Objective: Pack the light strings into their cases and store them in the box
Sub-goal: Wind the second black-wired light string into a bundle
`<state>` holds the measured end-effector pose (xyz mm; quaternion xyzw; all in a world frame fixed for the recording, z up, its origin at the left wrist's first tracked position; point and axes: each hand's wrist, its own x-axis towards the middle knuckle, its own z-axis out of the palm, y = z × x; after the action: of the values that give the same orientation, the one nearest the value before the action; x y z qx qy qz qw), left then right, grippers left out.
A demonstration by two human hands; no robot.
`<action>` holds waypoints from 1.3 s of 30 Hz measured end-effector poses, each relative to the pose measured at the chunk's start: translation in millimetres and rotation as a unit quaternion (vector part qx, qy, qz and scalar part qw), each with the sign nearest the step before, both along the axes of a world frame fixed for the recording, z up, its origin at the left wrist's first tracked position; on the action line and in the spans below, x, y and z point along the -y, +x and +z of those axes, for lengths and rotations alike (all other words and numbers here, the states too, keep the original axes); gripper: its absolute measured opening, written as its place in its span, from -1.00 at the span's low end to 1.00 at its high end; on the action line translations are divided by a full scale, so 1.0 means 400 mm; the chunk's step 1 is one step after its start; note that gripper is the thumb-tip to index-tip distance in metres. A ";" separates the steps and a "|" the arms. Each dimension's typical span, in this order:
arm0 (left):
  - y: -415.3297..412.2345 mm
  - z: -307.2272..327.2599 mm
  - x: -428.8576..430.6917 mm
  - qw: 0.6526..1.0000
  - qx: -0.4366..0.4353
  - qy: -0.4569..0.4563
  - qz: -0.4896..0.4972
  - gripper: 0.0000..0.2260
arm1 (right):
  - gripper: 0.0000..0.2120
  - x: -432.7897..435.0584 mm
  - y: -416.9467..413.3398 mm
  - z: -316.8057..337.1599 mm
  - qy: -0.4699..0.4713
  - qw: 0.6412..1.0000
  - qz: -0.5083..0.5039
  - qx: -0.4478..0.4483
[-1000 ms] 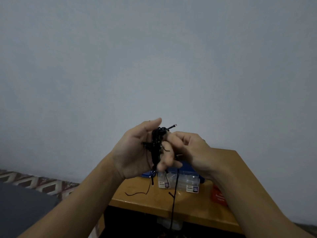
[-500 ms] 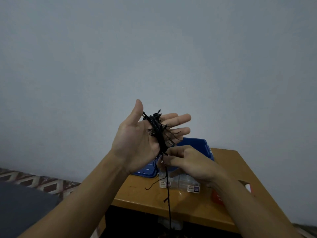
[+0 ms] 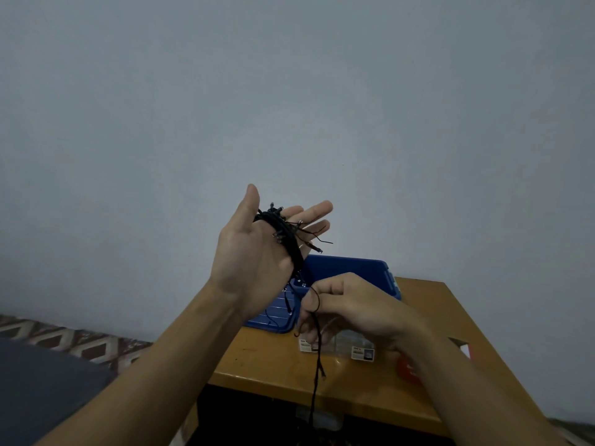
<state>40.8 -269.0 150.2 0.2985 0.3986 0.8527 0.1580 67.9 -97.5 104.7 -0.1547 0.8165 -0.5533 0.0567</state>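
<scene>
A plain domestic-looking room: bare grey wall (image 3: 289,91), wooden table (image 3: 257,365), patterned floor (image 3: 64,339).

We see a black string (image 3: 284,231), a blue box (image 3: 351,268) on the ochre table (image 3: 257,363), and brown-and-white zigzag floor (image 3: 64,336) left of it.

Small wooden table (image 3: 264,375) with a yellowish-brown top. A blue plastic box (image 3: 354,268) sits at the back of it, partly hidden. Just in front of that are clear plastic cases (image 3: 347,344) with little white labels facing the front edge. Right of those there's a red thing (image 3: 406,370), too blurry to tell what.
</scene>
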 end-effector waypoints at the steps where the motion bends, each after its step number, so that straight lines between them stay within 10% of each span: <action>1: 0.001 0.000 -0.001 1.000 0.003 0.003 0.000 -0.28 | -0.83 0.001 0.001 0.001 0.000 1.000 -0.002 0.003; 12: -0.024 -0.009 -0.003 0.998 0.017 -0.026 0.063 -0.18 | -0.49 0.006 0.016 0.011 -0.019 0.998 -0.051 -0.035; 39: -0.033 -0.024 -0.018 0.929 -0.007 -0.366 0.056 -0.13 | -0.64 -0.025 0.008 0.047 -0.161 0.982 -0.030 -0.091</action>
<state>27.6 -261.9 140.5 0.2026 0.7003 0.6531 0.2052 71.2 -87.4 123.4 -0.1869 0.7228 -0.6625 -0.0608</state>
